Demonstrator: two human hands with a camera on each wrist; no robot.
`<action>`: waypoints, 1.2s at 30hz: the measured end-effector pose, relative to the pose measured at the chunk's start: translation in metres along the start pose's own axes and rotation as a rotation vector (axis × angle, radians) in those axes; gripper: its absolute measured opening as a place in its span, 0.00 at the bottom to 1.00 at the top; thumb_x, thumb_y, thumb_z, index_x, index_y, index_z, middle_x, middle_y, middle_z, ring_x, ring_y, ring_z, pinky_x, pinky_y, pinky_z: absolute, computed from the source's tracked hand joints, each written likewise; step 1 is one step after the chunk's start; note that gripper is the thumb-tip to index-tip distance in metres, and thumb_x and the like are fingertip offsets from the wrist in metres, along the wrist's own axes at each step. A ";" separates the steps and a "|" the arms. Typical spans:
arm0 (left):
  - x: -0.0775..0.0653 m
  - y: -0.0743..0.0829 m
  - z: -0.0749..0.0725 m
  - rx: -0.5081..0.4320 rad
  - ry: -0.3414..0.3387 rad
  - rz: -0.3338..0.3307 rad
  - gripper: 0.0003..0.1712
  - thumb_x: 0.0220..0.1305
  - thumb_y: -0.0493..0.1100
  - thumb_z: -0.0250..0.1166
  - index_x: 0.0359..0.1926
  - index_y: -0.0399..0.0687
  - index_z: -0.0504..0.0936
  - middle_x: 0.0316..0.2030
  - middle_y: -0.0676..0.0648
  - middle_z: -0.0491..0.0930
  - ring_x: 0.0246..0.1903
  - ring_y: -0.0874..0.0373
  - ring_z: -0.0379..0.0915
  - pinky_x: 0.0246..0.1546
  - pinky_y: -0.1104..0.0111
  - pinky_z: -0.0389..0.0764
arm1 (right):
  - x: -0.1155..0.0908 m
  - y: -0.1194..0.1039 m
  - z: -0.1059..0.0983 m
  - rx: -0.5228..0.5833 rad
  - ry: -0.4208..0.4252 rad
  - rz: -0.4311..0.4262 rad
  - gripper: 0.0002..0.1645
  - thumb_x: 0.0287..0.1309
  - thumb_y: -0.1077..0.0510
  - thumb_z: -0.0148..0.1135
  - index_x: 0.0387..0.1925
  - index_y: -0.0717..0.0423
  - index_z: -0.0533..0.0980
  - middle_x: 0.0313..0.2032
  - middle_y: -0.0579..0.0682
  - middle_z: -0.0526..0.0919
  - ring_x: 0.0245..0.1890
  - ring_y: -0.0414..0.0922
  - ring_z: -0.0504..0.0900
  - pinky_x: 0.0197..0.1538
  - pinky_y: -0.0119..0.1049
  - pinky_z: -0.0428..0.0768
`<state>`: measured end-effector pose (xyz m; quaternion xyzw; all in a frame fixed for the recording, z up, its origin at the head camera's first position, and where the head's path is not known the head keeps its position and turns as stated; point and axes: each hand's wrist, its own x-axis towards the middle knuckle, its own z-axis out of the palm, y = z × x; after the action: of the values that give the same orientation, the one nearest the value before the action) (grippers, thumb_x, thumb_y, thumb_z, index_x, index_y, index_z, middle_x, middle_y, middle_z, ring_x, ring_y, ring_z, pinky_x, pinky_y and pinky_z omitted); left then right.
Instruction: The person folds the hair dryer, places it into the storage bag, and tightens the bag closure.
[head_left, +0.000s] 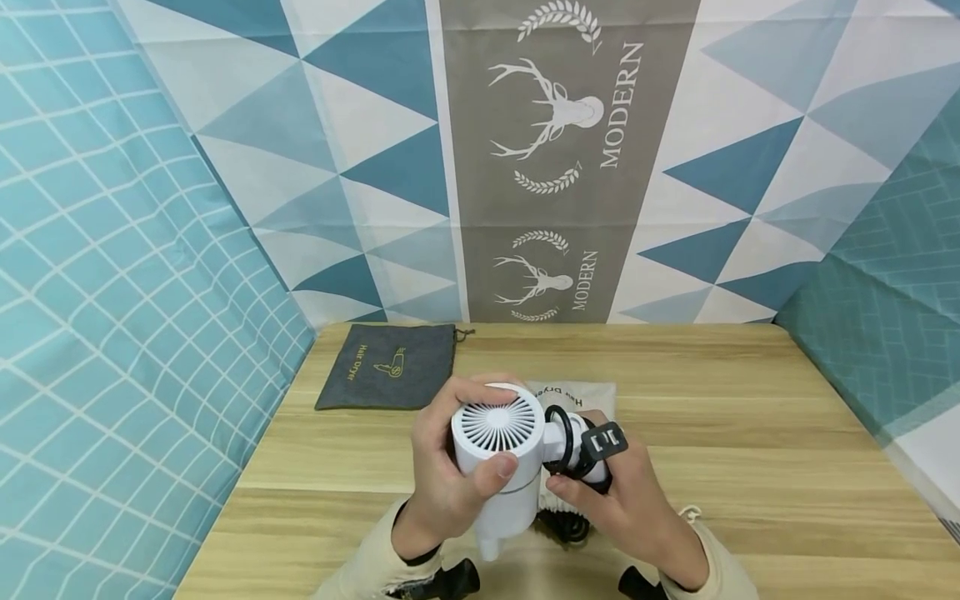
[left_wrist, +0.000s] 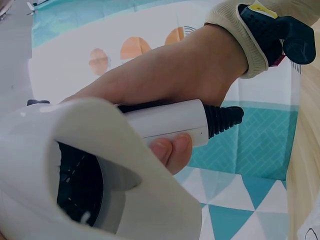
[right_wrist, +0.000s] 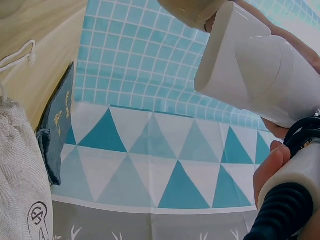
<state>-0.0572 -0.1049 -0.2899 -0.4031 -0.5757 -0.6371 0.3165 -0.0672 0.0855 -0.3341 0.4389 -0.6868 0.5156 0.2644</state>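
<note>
Left end of the bench (head_left: 315,475), toward the back: a dark grey pouch (head_left: 386,367) lying flat, gold "Hair Dryer" lettering. Next, the left hand (head_left: 453,467), raised from a cream sleeve (head_left: 375,550), reaching forward to the round end of a white hair dryer (head_left: 525,475). Fingers and thumb spread wide but clamped on opposite sides of that barrel, thumb tip near the grille edge. Dryer held up off the bench between both hands, radial-slotted grille (head_left: 497,427) facing up, nozzle lowermost; left wrist view shows the nozzle's broad opening (left_wrist: 80,185), dark inside. Handle (left_wrist: 170,120) runs off to the right, black cord (head_left: 558,446) looped around it, black plug (head_left: 603,442) on top. Behind, a pale pouch (head_left: 600,398), partly hidden, also lettered. Rightmost, the right hand (head_left: 626,500), angled inward from its own sleeve, fingers wrapped closely around the handle.
</note>
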 end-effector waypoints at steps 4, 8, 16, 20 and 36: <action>-0.001 0.002 0.000 -0.002 -0.001 0.016 0.24 0.65 0.48 0.64 0.46 0.27 0.73 0.44 0.28 0.78 0.43 0.44 0.80 0.39 0.61 0.84 | -0.001 -0.001 0.001 0.035 0.012 -0.021 0.27 0.66 0.45 0.63 0.50 0.66 0.74 0.41 0.52 0.79 0.32 0.37 0.77 0.37 0.27 0.77; -0.001 0.002 0.001 0.000 -0.002 0.022 0.24 0.65 0.47 0.63 0.46 0.27 0.73 0.44 0.28 0.78 0.42 0.45 0.80 0.39 0.60 0.84 | -0.001 -0.002 0.003 0.069 0.019 -0.022 0.27 0.67 0.47 0.63 0.50 0.68 0.73 0.40 0.52 0.79 0.31 0.37 0.77 0.35 0.26 0.77; -0.001 0.002 0.002 0.003 0.006 0.051 0.24 0.65 0.47 0.62 0.46 0.27 0.73 0.43 0.28 0.79 0.42 0.44 0.80 0.37 0.61 0.84 | -0.002 -0.004 0.011 0.061 0.101 -0.039 0.31 0.66 0.44 0.63 0.50 0.71 0.74 0.42 0.55 0.80 0.38 0.40 0.77 0.43 0.27 0.77; -0.002 0.004 0.005 0.002 0.013 0.073 0.24 0.65 0.48 0.62 0.46 0.26 0.73 0.43 0.28 0.79 0.41 0.44 0.80 0.37 0.61 0.84 | -0.005 -0.006 0.017 0.079 0.130 -0.049 0.31 0.67 0.44 0.61 0.49 0.73 0.73 0.41 0.54 0.78 0.37 0.40 0.76 0.42 0.28 0.76; -0.004 0.005 0.011 -0.018 0.041 0.065 0.24 0.66 0.48 0.60 0.46 0.26 0.72 0.42 0.28 0.79 0.39 0.44 0.81 0.35 0.60 0.85 | -0.007 -0.015 0.027 0.003 0.252 -0.064 0.31 0.71 0.46 0.56 0.46 0.76 0.72 0.42 0.57 0.81 0.40 0.43 0.78 0.49 0.29 0.74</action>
<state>-0.0495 -0.0945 -0.2911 -0.4113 -0.5501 -0.6397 0.3450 -0.0488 0.0611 -0.3412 0.3926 -0.6330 0.5589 0.3643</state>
